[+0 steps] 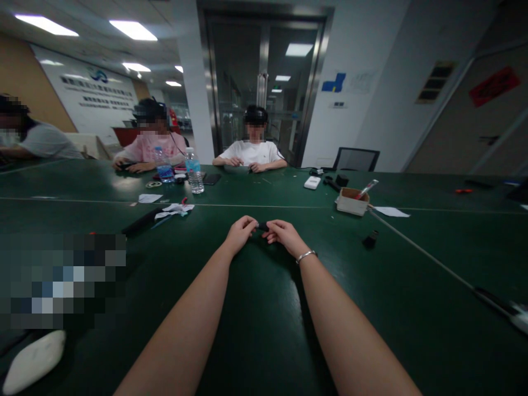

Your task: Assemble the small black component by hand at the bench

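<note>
Between my two hands, above the dark green table (264, 308), is a small dark object (262, 226) with a light or metallic tip at its left end. My left hand (240, 235) pinches that light end with thumb and fingertips. At the other end, my right hand (284, 236) has its fingers closed on the black part. A silver bracelet (306, 256) circles my right wrist. The held object is too small to make out further.
A small box (352, 202) with tools and a black piece (370, 238) lie to the right. Water bottles (194, 171), crumpled paper (175, 209) and a white object (35, 360) are left. Across the table sits a person (252, 151); two others sit further left.
</note>
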A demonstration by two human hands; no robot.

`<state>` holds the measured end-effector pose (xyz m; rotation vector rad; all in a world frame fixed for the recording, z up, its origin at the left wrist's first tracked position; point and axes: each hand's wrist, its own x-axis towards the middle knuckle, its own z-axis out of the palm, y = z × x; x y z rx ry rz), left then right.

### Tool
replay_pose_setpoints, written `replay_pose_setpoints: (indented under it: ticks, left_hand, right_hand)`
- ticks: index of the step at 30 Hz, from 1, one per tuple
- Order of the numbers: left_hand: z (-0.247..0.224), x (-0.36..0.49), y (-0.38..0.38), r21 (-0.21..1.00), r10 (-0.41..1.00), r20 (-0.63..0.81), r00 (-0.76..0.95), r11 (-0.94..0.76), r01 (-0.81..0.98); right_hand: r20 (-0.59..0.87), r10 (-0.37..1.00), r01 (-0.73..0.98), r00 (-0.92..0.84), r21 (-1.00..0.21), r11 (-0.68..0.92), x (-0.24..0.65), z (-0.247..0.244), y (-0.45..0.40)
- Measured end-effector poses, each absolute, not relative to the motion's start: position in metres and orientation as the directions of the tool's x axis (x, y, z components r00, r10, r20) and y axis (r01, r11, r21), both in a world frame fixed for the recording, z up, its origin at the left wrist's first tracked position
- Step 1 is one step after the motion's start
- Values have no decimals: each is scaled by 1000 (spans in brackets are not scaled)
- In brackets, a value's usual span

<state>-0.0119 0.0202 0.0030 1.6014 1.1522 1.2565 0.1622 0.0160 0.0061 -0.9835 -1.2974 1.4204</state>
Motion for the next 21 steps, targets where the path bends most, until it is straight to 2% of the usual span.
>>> replay_pose_setpoints:
  ticks: [21]
  left_hand:
    - [3, -13, 24, 953, 965, 256, 59, -262, 152]
  right_hand:
    - [28, 971, -113, -236, -994, 1, 162, 6, 17]
